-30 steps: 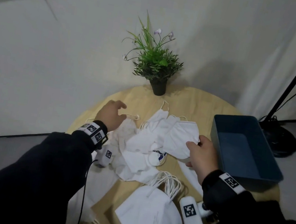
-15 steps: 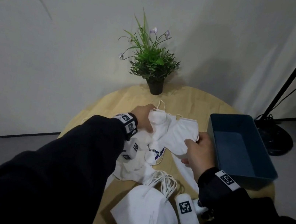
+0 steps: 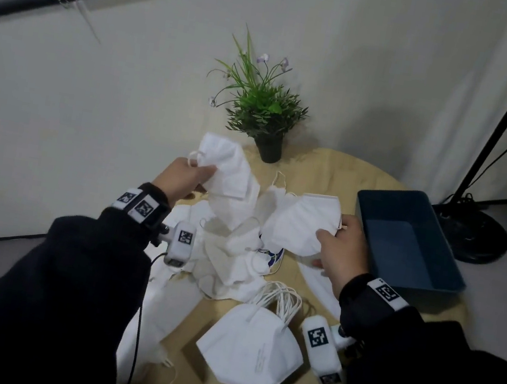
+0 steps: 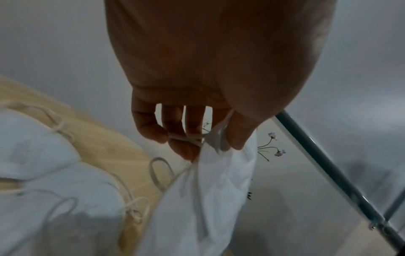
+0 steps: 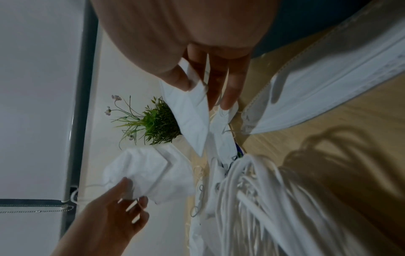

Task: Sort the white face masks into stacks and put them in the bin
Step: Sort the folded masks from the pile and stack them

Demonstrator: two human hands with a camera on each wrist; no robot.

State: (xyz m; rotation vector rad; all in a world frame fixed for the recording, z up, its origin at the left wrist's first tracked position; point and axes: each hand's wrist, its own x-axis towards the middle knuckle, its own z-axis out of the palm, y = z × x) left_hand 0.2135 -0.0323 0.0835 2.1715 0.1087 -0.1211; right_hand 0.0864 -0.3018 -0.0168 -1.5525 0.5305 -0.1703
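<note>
At far left, over desk [image 3: 339,185] edge: left hand [image 3: 181,177], raised, thumb and fingers [image 4: 188,138] pinched on end of one white mask [image 3: 226,167], ear loop caught under fingertips. Hangs free, clear of heap.

Below and centre-left: loose pile of masks [image 3: 235,255], crumpled, overlapping, loops tangled; count not readable. Some pieces slide past near left edge of desk.

Centre, near edge: finished stack [image 3: 248,353], folded masks laid flat and squared, loops [image 3: 281,299] bunched together at top.

Centre-right: second mask [image 3: 303,226], folded flat, held by right hand [image 3: 340,245], thumb on one face and fingers on other, at outer corner. Lower edge of this piece seems to touch pile; contact not certain.

Right: blue bin [image 3: 404,239], just beside right hand, nothing visible inside.

Handling, as judged: very light, soft, limp fabric; no risk of breakage, little weight to resist a pull. Folds hold some shape, so flat pieces stack well if aligned along crease. Loops elastic and prone to snag on neighbours; one lift likely to drag others. Best grip: pinch on stiff seamed edge or folded corner, not on loop alone. For stack: flat clamp from both faces, loops tucked in, else slippery layers fan apart on way to bin.

Back of desk: potted plant [image 3: 258,109], well apart from work.
</note>
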